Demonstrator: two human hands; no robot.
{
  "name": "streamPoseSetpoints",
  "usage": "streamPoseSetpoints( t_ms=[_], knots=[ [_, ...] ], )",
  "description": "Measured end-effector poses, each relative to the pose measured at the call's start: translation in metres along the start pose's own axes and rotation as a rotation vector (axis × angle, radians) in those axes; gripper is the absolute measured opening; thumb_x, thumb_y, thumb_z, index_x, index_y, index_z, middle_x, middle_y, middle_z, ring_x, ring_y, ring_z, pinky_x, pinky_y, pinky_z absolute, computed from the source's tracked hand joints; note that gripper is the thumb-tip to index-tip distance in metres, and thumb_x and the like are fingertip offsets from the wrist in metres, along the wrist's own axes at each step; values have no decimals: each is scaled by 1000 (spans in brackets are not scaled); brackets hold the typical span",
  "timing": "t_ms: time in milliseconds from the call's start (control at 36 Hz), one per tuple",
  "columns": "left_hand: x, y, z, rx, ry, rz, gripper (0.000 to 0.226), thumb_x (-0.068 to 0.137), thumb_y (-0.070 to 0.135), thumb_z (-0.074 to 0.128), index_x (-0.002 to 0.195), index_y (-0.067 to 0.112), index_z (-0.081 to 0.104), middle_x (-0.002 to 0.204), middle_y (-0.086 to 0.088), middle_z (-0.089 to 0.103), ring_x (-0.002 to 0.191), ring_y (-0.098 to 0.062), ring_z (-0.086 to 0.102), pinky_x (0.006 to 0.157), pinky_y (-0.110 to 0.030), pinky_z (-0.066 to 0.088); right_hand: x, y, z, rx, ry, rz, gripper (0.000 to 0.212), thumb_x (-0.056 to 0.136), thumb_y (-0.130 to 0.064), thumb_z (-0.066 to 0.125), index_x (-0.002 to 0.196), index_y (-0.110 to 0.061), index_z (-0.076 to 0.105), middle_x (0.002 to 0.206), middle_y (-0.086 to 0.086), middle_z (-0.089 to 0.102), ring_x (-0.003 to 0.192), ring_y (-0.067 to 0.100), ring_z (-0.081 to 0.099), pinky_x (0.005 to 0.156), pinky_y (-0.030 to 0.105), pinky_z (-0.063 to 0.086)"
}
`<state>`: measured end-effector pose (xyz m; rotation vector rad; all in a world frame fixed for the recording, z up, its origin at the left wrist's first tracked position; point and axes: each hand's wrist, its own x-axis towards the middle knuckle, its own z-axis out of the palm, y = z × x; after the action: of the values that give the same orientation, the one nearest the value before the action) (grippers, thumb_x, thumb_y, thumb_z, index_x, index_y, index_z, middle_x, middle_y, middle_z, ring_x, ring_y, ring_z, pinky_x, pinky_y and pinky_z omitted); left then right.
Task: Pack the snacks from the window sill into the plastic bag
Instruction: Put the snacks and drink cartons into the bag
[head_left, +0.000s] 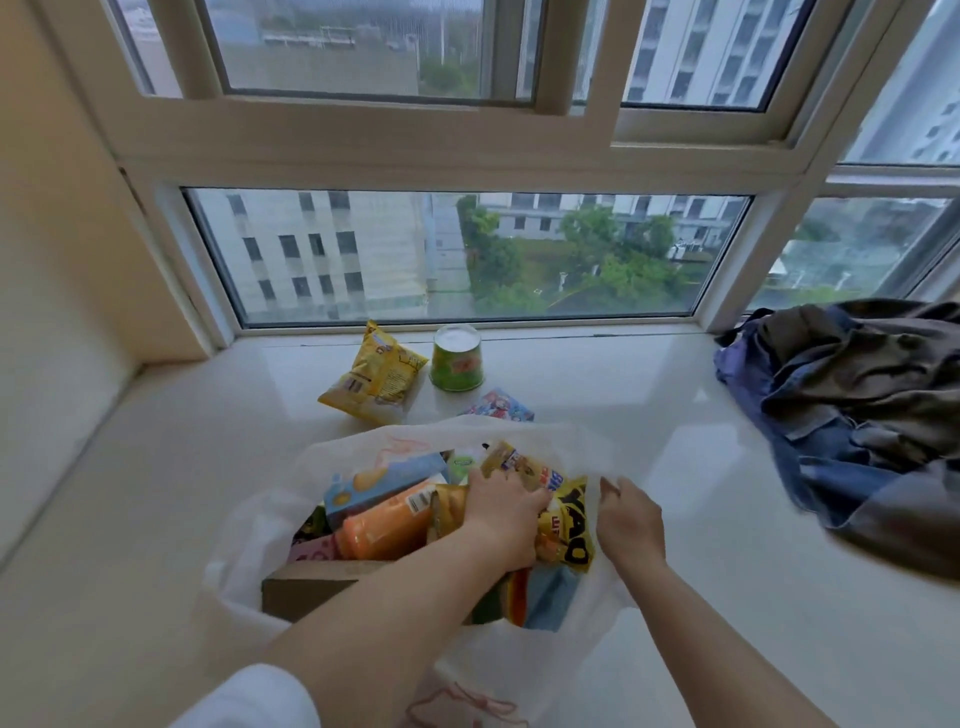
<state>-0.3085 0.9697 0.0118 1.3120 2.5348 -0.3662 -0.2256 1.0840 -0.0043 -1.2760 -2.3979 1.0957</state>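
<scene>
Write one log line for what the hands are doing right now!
left hand: pressing snacks into plastic bag | right hand: holding bag rim | on sill: yellow packet, green cup, small colourful packet

The window sill looks like polished stone, smooth and glossy; the plastic bag is thin, translucent film; the yellow snack packet is shiny foil; the clothes are matt cloth, partly denim.

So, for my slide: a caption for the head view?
Left hand pushes snacks into plastic bag; right hand holds its rim.
</scene>
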Motion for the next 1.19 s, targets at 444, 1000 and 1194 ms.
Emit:
streamPoseSetpoints(
  t_ms=[444, 1000, 1194],
  knots=[
    [15, -6, 15, -200, 19, -182, 81, 79, 44, 62, 147, 31, 20, 137, -13, 40, 128, -34, 37, 106, -58, 21, -12, -18, 18, 62, -38, -50, 32, 100, -20, 34, 82, -8, 57, 84, 9, 58, 83, 27, 54, 70, 32, 40],
    [-2, -115, -2, -700, 189, -306, 48, 91, 43, 54, 134, 23, 49, 133, -2, 52, 119, -20, 51, 97, -38, 45, 28, -78, 15, -452, 112, -368, 30, 90, -30, 51, 114, -13, 51, 114, 7, 55, 109, 25, 47, 85, 37, 42],
    [17, -164, -1, -672, 204, -503, 37, 91, 34, 52, 125, 22, 55, 130, -5, 54, 111, -27, 55, 88, -35, 47, 73, -117, 55, -649, -52, -411, 34, 91, -32, 46, 120, -14, 51, 122, 9, 52, 116, 27, 42, 91, 37, 39]
  ],
)
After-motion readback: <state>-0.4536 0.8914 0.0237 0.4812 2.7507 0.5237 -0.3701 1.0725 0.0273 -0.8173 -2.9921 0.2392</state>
